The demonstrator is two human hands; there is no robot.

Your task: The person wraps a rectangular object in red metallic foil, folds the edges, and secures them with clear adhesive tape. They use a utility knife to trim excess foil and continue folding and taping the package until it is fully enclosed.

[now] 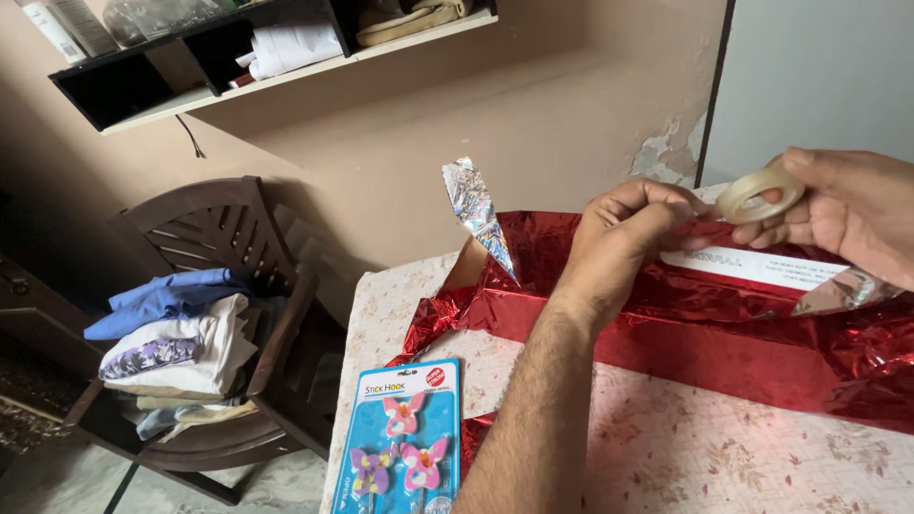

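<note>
Seen from the head camera, the right hand (pixel 843 214) grips a roll of clear tape (pixel 759 195) between thumb and fingers, raised above a box wrapped in red foil paper (pixel 705 324) on the floral-patterned table (pixel 685 447). The left hand (pixel 624 238), fingers pinched together, holds the tape's free end just beside the roll. A blue card of butterfly hooks (pixel 405 438) lies at the table's near edge. To the left, folded clothes (pixel 181 333) sit piled on a dark wooden chair (pixel 224 247).
</note>
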